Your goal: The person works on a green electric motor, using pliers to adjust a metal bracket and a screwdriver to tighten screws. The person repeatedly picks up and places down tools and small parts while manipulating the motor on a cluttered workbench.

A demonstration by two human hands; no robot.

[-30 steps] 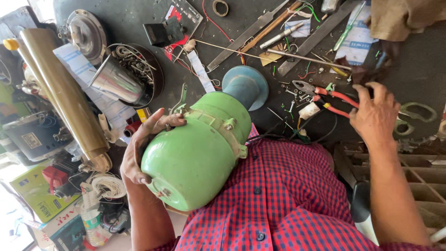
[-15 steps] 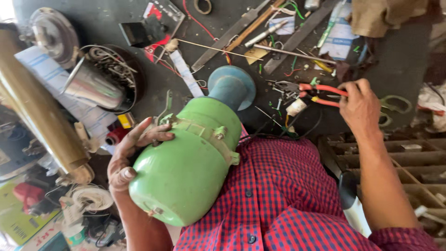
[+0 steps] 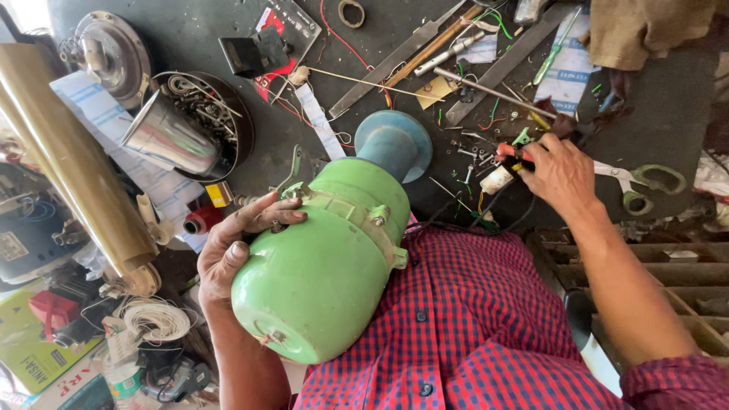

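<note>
A green rounded motor housing (image 3: 326, 266) with a blue end cap (image 3: 395, 140) lies tilted against my red checked shirt, its cap toward the dark workbench (image 3: 668, 114). My left hand (image 3: 235, 250) cups its left side, fingers spread over the metal band and bolts. My right hand (image 3: 558, 171) reaches out to the bench and curls over red-handled pliers (image 3: 510, 150). Only a bit of the red handle shows past my fingers. Small screws and wire bits lie around them.
Green-handled scissors (image 3: 645, 181) lie just right of my right hand. A steel cup (image 3: 171, 137) rests in a dark bowl of screws (image 3: 228, 114) at left. A long brass tube (image 3: 76, 175), a coil of white wire (image 3: 156, 319) and flat metal bars (image 3: 395, 57) crowd the bench.
My right hand has moved left along the bench and closed over the red pliers handles. The left hand still holds the green motor in the same place.
</note>
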